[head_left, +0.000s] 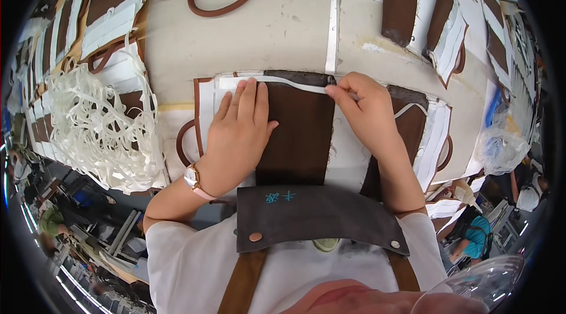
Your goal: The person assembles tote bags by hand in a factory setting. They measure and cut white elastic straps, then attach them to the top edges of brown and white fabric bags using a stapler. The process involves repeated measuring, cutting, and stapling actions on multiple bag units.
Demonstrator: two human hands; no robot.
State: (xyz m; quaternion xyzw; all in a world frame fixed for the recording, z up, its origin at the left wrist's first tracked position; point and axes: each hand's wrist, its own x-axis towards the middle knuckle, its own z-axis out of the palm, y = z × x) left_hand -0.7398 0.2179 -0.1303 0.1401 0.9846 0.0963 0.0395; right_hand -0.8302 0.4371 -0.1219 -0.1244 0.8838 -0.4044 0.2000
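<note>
At top edge: right hand (367, 109) pinches white strip (295, 83); left hand (240, 128) flat, released, on brown panel (298, 137).

My left hand (239, 131) lies flat on the panel (295, 137) in front of me on the table (277, 31). My right hand (365, 113) pinches a strip (283, 81) at the panel's far edge. A heap of strips (97, 128) sits to my left, stacked panels (448, 25) far right.

A leather-goods workshop: rows of brown-and-white cut bag panels (112, 5) cover the worktop (277, 25) to its far edge, a heap of white peeled backing strips (97, 131) sits at its left edge.
</note>
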